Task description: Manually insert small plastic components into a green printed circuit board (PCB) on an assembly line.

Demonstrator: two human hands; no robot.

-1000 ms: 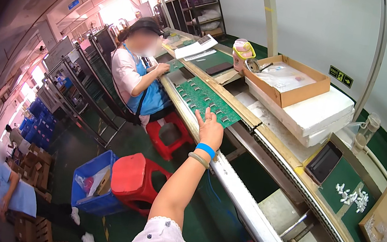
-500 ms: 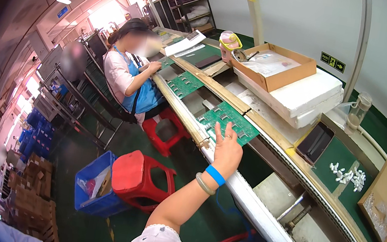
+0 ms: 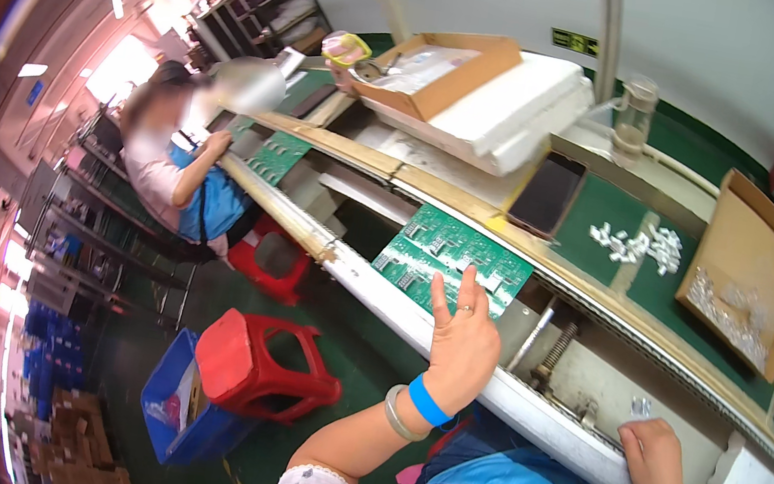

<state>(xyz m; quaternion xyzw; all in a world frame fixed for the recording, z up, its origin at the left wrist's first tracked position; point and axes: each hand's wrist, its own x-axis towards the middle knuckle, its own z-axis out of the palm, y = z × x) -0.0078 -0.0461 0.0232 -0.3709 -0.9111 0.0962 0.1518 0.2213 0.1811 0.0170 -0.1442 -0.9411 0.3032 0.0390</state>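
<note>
Left hand [image 3: 463, 357] spread at green board [image 3: 452, 248]; right hand [image 3: 657, 463] pinching clear piece [image 3: 641, 407]. Probably board positioning; next calls for level guiding.

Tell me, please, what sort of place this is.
Most likely an electronics assembly workshop: a green circuit board lies across a long rail line, a co-worker sits farther along it, and small white parts lie on the worktop.

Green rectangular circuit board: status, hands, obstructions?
Left hand open over near part of green rectangular circuit board. Right hand at small clear plastic-looking piece, grip unclear. Second green circuit board farther along, gap between.
</note>
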